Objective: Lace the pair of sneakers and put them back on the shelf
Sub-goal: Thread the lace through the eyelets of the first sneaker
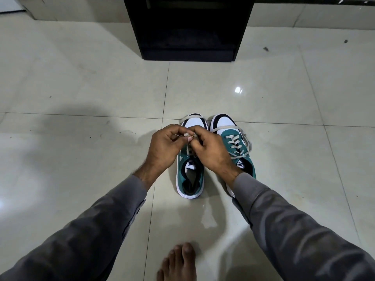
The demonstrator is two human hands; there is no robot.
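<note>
Two green, white and black sneakers stand side by side on the tiled floor, toes pointing away from me. Over the left sneaker [189, 175], my left hand [162, 147] and my right hand [209, 149] meet and pinch its pale lace [188, 135] between their fingertips. Most of that shoe's lacing is hidden under my hands; a lace loop lies over its white toe. The right sneaker [233, 138] shows crossed laces through its eyelets, with loose ends trailing off to the right. A black shelf [189, 29] stands on the floor ahead.
The floor [81, 88] is glossy cream tile. A bare foot [178, 262] shows at the bottom edge. A wall skirting runs behind the shelf, and a small wet-looking patch lies just behind the sneakers' heels.
</note>
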